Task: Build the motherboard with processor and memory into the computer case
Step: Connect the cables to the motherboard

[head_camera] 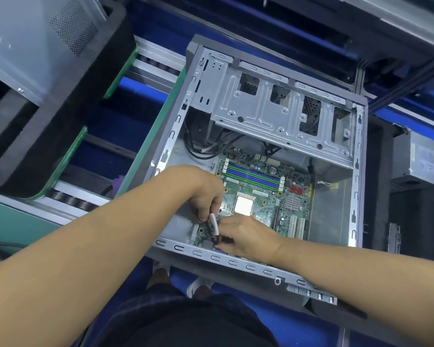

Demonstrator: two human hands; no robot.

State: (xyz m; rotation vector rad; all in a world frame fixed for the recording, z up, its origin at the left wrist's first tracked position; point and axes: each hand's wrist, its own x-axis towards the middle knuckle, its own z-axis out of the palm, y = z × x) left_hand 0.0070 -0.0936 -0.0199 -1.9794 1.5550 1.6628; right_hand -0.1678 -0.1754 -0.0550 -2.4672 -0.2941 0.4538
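Observation:
An open grey computer case (356, 186) lies on its side in front of me. The green motherboard (268, 196) rests flat inside it, with a square silver processor (244, 205) in the middle and green and blue memory slots (253, 175) behind it. My left hand (206, 194) pinches the top of a short white-sleeved cable (214, 224) above the board's near left corner. My right hand (246, 237) grips the cable's black lower end close to the board. Where the cable meets the board is hidden by my fingers.
A silver drive cage (273, 106) spans the far part of the case, with black cables (203, 151) below it. Another case in black foam (35, 71) stands on the roller conveyor (156, 66) at left. A grey power supply (415, 156) sits at right.

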